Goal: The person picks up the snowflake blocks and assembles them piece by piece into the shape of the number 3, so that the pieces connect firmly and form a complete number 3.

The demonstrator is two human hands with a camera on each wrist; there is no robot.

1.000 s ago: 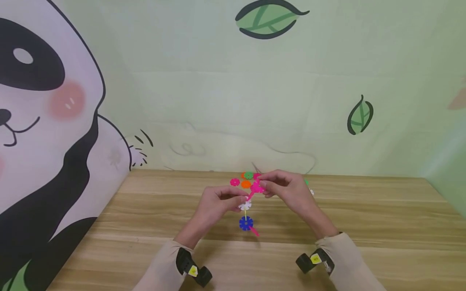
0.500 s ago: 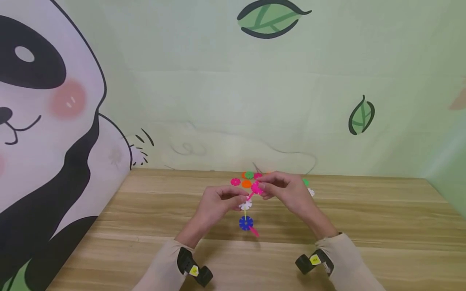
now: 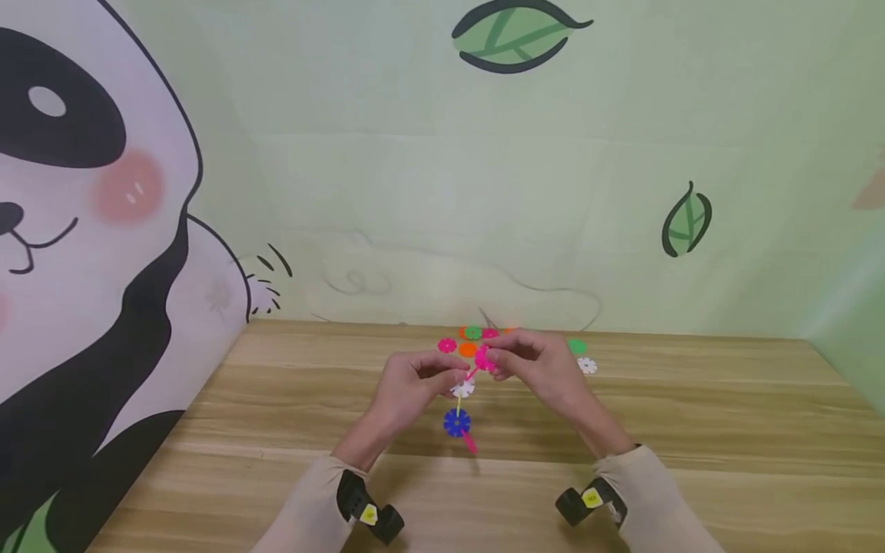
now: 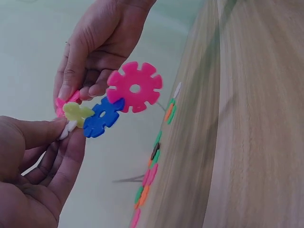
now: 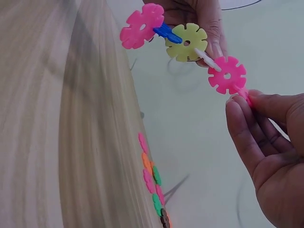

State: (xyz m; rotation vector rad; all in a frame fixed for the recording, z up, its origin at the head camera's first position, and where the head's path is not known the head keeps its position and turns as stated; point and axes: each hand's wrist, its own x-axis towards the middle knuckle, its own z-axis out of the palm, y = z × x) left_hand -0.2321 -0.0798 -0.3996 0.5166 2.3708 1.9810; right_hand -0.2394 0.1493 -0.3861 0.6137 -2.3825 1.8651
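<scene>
Both hands hold a chain of slotted snowflake discs above the table. My left hand (image 3: pixel 415 385) pinches the white disc (image 4: pixel 67 131) between thumb and fingers. My right hand (image 3: pixel 542 370) pinches the pink disc (image 3: pixel 485 359) at the chain's upper end. Between them, another pink disc (image 5: pixel 227 75) is slotted into the white one. From the white disc hang a yellow disc (image 5: pixel 186 42), a blue disc (image 3: pixel 457 423) and a last pink disc (image 4: pixel 135 87), each set crosswise to its neighbour. The fingertips partly cover the white and upper pink discs.
Loose discs lie at the back of the wooden table (image 3: pixel 311 415): a pink disc (image 3: pixel 447 346), an orange disc (image 3: pixel 468 349), a green disc (image 3: pixel 473 332) and others. A white disc (image 3: pixel 587 365) lies right of the right hand. Behind stands a wall with a painted panda (image 3: pixel 97 192).
The chain's lower end, with the blue and pink discs, has swung a little left. My right hand has shifted slightly left and down, uncovering loose green and white discs behind it.
</scene>
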